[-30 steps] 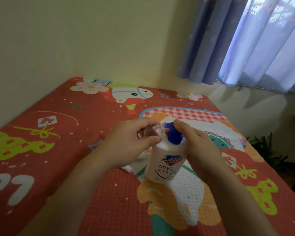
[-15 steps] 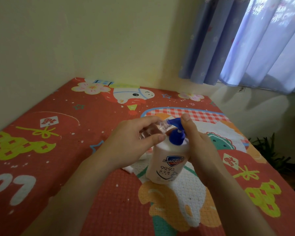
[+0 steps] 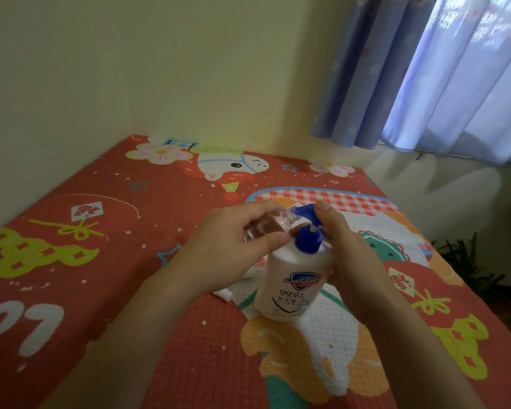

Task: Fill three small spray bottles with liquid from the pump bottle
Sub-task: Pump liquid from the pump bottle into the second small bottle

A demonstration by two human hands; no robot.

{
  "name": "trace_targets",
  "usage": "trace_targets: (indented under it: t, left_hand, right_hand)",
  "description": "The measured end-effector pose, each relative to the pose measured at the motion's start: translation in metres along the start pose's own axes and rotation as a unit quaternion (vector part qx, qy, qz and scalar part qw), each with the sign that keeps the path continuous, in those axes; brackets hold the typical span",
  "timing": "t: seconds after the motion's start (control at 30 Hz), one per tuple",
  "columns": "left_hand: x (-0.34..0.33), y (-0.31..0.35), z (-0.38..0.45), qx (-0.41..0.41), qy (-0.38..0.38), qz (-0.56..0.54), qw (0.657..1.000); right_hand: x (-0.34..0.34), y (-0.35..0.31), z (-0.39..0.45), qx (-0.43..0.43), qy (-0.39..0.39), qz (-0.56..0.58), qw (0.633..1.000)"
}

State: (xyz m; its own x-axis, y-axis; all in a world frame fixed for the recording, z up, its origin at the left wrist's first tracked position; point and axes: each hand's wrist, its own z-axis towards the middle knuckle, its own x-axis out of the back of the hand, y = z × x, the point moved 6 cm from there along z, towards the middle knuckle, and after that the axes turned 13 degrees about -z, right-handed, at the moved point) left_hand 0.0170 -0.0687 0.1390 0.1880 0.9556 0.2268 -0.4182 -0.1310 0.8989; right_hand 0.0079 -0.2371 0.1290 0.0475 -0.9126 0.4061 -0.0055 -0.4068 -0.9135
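A white pump bottle (image 3: 292, 286) with a blue pump head (image 3: 307, 231) stands upright on the patterned mat. My left hand (image 3: 233, 249) holds a small clear spray bottle (image 3: 266, 225) tilted sideways, its open neck touching the tip of the blue spout. My right hand (image 3: 351, 252) wraps the right side of the pump bottle, with a finger resting on top of the raised pump head. Something small and white (image 3: 227, 293) peeks out under my left hand; most of it is hidden. No other spray bottles show.
The red cartoon-print mat (image 3: 101, 231) covers a table that meets the yellow wall (image 3: 160, 69) at the back and left. Blue curtains (image 3: 440, 78) hang at the upper right. A green plant (image 3: 466, 261) stands beyond the table's right edge.
The pump head has risen from its pressed-down position, and my right finger has lifted with it. The small bottle stays at the spout.
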Motion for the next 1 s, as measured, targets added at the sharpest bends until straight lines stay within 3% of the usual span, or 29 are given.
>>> trace_targets:
  t: [1.0]
  left_hand:
    - [-0.001,0.000,-0.001,0.016,-0.013,0.030,0.999]
  right_hand:
    - [0.000,0.002,-0.005,-0.016,-0.010,-0.011,1.000]
